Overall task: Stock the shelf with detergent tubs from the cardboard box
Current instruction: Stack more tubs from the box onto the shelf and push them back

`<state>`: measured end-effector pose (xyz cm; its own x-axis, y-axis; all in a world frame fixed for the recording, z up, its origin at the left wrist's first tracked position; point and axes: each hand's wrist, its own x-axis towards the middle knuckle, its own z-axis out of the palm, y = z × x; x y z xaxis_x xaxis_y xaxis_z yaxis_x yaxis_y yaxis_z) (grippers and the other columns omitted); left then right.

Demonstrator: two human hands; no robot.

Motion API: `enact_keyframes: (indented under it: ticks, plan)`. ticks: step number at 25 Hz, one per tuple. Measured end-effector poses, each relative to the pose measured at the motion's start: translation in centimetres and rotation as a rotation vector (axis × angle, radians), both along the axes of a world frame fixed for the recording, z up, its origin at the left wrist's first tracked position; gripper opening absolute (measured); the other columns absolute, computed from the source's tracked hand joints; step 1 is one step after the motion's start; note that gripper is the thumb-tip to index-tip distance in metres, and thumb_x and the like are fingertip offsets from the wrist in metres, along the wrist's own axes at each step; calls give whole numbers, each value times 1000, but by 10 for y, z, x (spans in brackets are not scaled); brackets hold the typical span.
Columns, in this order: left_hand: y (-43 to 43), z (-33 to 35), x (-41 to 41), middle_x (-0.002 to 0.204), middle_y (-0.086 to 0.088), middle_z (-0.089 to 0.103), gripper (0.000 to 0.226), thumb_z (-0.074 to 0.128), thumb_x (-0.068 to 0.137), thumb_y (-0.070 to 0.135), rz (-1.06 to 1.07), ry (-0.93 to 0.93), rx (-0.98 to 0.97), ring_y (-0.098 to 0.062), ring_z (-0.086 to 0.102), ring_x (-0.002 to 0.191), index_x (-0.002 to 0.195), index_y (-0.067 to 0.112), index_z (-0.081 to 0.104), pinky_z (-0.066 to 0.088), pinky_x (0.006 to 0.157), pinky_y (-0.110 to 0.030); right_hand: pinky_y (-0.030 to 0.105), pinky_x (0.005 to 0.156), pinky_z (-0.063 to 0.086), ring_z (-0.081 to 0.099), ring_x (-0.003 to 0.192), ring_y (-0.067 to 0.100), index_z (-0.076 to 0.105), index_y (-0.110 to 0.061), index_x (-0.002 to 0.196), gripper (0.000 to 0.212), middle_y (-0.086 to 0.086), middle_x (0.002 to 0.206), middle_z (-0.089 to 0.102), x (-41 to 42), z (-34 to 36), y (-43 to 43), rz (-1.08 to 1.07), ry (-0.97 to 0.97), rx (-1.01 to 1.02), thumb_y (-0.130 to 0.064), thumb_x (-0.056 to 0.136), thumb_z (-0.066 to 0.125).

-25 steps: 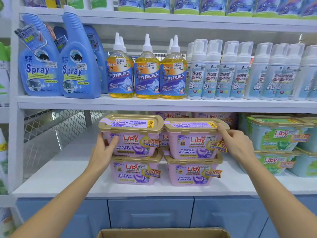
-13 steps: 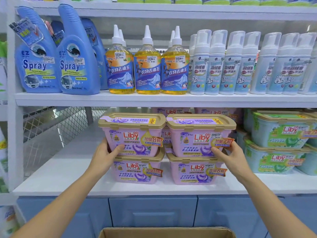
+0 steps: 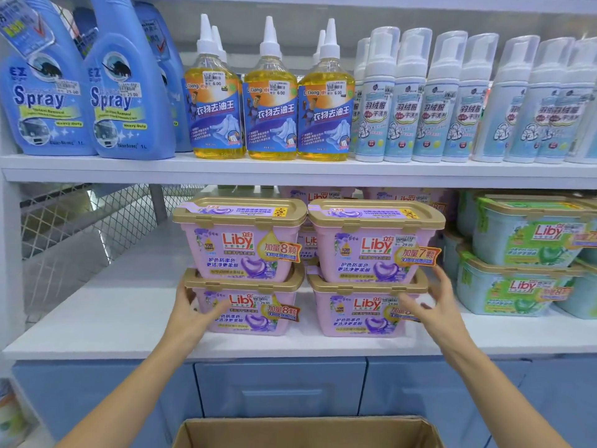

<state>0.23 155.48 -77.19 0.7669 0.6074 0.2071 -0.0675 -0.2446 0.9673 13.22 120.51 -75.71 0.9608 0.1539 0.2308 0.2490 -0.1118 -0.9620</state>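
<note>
Pink Liby detergent tubs with gold lids stand two-high on the white lower shelf (image 3: 97,321), with more behind them. The upper left tub (image 3: 240,240) sits on the lower left tub (image 3: 255,315), and the upper right tub (image 3: 374,244) sits on the lower right tub (image 3: 358,315). My left hand (image 3: 190,313) rests against the left side of the lower left tub, thumb on its front. My right hand (image 3: 436,305) lies with fingers spread against the right side of the lower right tub. The open cardboard box (image 3: 307,428) shows only its rim at the bottom edge.
Green Liby tubs (image 3: 529,240) are stacked right of the pink ones. The shelf above carries blue spray bottles (image 3: 126,101), yellow bottles (image 3: 271,108) and white foam pumps (image 3: 403,108). Wire mesh (image 3: 80,227) backs the bare left part of the lower shelf. Blue cabinet doors (image 3: 277,386) sit below.
Both hands have slid down from the sides of the upper tubs to the lower tubs. The view has moved closer to the shelf.
</note>
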Motion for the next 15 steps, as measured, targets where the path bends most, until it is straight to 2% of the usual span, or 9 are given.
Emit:
enact_keyframes:
  ticks: [1, 3, 4, 5, 7, 8, 10, 12, 15]
  plan:
    - [1, -11, 0, 121, -2, 57, 75, 77, 69, 7, -17, 67, 29, -19, 55, 110, 131, 18, 36, 43, 101, -42, 21, 86, 45, 60, 100, 1, 27, -23, 140, 102, 0, 123, 53, -3, -11, 1, 37, 40, -7, -38, 57, 85]
    - [0, -23, 3, 115, -1, 62, 74, 84, 62, 17, -12, 167, 108, -20, 60, 105, 123, 20, 42, 47, 98, -43, 6, 67, 48, 63, 80, -11, 34, -19, 132, 86, 2, 111, 59, -4, -28, 9, 64, 51, -44, -19, 63, 84]
    - [-2, -25, 5, 112, 1, 63, 72, 84, 61, 20, 9, 181, 136, -20, 61, 103, 121, 18, 45, 48, 94, -40, 6, 63, 48, 64, 76, -10, 38, -14, 129, 76, 3, 106, 62, -2, -33, 13, 46, 36, -75, -8, 66, 81]
    - [-4, -25, 7, 108, 1, 64, 69, 84, 61, 21, 42, 175, 157, -20, 62, 100, 119, 16, 47, 49, 90, -36, 10, 63, 48, 65, 75, -4, 44, -10, 123, 67, 3, 102, 64, 1, -36, 17, 13, 26, -108, -4, 67, 80]
    - [-8, -26, 8, 102, 2, 64, 65, 84, 61, 22, 107, 156, 184, -20, 61, 95, 116, 13, 50, 48, 85, -32, 22, 64, 50, 64, 77, 11, 54, -12, 105, 49, 1, 94, 69, 6, -37, 21, -56, 25, -161, -13, 65, 82]
    - [-11, -25, 8, 101, 2, 63, 64, 84, 61, 23, 127, 147, 192, -20, 60, 93, 115, 12, 51, 48, 83, -31, 23, 62, 50, 63, 76, 15, 56, -14, 98, 43, -4, 86, 68, 8, -38, 21, -71, 23, -179, -17, 65, 83]
    - [-14, -25, 8, 100, 1, 63, 65, 84, 61, 24, 156, 136, 195, -19, 59, 91, 115, 12, 51, 48, 82, -31, 11, 52, 46, 61, 70, 11, 57, -14, 91, 36, -12, 75, 63, 10, -39, 23, -92, 4, -203, -18, 65, 83]
    - [-14, -24, 9, 101, -1, 63, 65, 84, 61, 24, 178, 142, 201, -20, 59, 91, 115, 10, 51, 48, 83, -33, 13, 49, 41, 57, 65, 6, 58, -12, 89, 35, -12, 70, 61, 10, -42, 26, -124, -25, -227, -20, 65, 83]
    - [-8, -25, 6, 109, -7, 65, 63, 83, 63, 23, 226, 148, 201, -24, 60, 94, 115, 10, 50, 47, 82, -34, 17, 53, 39, 58, 65, 7, 60, -10, 90, 37, -10, 70, 62, 13, -45, 37, -134, -33, -227, -25, 64, 83]
